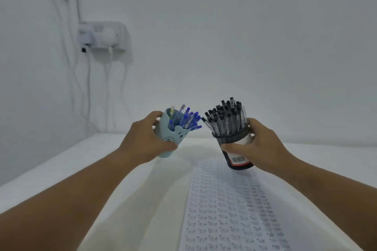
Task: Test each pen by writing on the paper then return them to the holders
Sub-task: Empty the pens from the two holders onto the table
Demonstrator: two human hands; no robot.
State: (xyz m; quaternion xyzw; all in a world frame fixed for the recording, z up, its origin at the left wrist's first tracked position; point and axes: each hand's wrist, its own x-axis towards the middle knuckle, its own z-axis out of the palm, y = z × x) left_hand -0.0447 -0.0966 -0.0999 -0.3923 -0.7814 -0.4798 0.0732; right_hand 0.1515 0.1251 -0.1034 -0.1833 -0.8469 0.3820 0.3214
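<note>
My left hand [145,138] grips a light blue holder [179,135] with a bear face, tilted to the right and full of several blue pens [187,119]. A black mesh holder [237,149] with a white barcode label sits in the grip of my right hand [259,146]; it leans left and is packed with several black-capped pens [226,118]. Both holders are lifted just above the table. Below them lies a sheet of paper [228,210] covered with rows of the handwritten word "Test".
The white table [61,169] stretches toward me, its far edge meeting a white wall. On the wall at the left hangs a socket block [102,35] with plugs and several cables running down to the table's back left corner.
</note>
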